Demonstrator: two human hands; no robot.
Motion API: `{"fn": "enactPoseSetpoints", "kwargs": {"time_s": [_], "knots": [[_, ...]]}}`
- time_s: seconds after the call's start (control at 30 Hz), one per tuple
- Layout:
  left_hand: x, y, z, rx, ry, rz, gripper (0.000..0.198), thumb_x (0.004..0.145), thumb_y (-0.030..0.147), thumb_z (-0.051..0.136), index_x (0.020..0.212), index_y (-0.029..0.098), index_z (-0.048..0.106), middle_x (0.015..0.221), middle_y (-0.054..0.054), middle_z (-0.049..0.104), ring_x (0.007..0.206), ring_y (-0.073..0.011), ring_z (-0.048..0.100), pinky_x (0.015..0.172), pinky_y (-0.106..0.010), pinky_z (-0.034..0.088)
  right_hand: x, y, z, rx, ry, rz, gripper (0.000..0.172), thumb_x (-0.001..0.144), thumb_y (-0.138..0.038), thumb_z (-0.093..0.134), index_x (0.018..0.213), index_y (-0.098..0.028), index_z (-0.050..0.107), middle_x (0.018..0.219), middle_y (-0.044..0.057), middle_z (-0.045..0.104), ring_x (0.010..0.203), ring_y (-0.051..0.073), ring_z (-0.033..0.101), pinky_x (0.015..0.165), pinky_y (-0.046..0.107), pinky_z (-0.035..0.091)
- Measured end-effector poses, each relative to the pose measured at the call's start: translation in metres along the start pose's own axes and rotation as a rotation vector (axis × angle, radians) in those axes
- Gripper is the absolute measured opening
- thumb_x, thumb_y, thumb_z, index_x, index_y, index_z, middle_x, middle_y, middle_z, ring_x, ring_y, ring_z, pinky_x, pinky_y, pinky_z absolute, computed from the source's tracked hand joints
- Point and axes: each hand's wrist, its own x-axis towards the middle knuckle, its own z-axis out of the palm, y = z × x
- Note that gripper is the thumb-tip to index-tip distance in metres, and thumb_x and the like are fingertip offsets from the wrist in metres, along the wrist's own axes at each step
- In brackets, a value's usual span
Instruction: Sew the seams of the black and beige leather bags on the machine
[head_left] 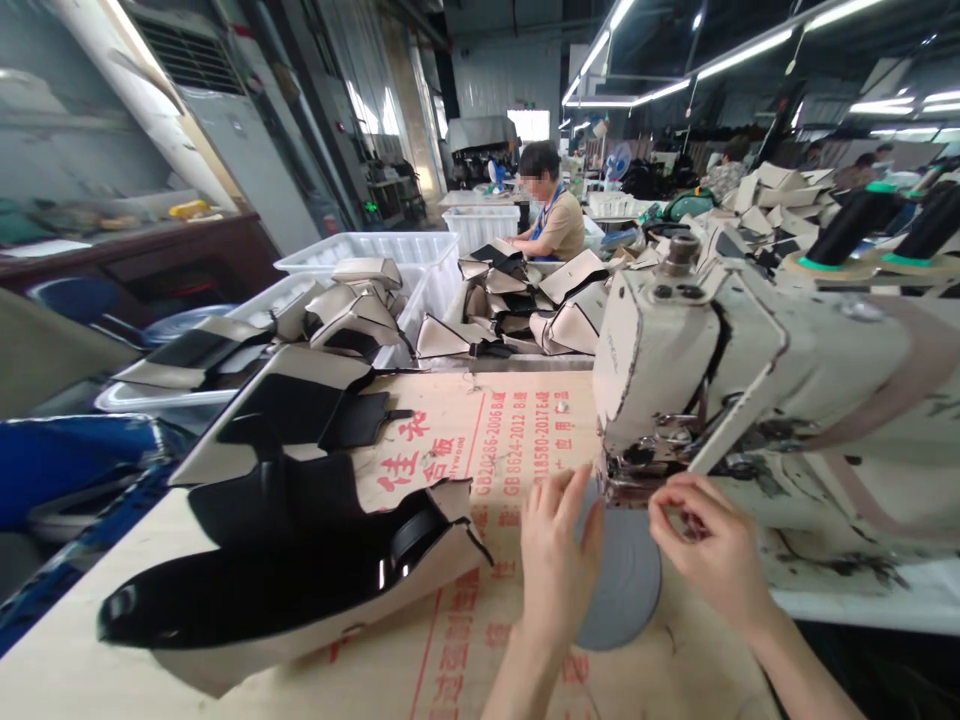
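At the needle end of the sewing machine [750,370], both my hands are raised. My left hand [556,545] is just left of the presser foot, its fingers curved with a gap between thumb and forefinger; I see nothing held in it. Just right of the foot, my right hand [709,540] has thumb and fingertips pinched together, and anything between them is too small to make out. Beneath the hands lies a grey round plate [626,595]. To the left, a beige and glossy black sewn bag piece [300,580] rests on the plywood tabletop [480,650].
Another beige and black piece [285,400] lies behind it. White plastic crates [367,250] with similar pieces stand beyond the table. Black thread cones [851,225] sit above the machine at right. A person [559,215] works farther back.
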Motion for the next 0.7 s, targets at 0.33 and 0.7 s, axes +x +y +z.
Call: {"fn": "enactPoseSetpoints", "kwargs": {"time_s": [0.33, 0.7], "knots": [[-0.031, 0.037, -0.013, -0.234, -0.102, 0.106, 0.02, 0.085, 0.019, 0.049, 0.091, 0.022, 0.068, 0.08, -0.003, 0.067, 0.072, -0.0135, 0.058, 0.066, -0.025, 0.043, -0.011, -0.025, -0.045, 0.462, -0.426, 0.055, 0.014, 0.081, -0.028, 0.051, 0.08, -0.02, 0.063, 0.088, 0.003, 0.056, 0.057, 0.008, 0.048, 0.051, 0.02, 0.041], [-0.041, 0.053, -0.027, -0.676, -0.008, -0.411, 0.024, 0.079, 0.035, 0.057, 0.069, 0.014, 0.063, 0.062, 0.0, 0.052, 0.058, -0.0095, 0.045, 0.053, -0.018, 0.037, -0.01, -0.024, -0.042, 0.517, -0.398, 0.14, 0.024, 0.082, -0.038, 0.052, 0.074, -0.017, 0.062, 0.06, -0.001, 0.048, 0.054, 0.009, 0.042, 0.048, 0.019, 0.035]]}}
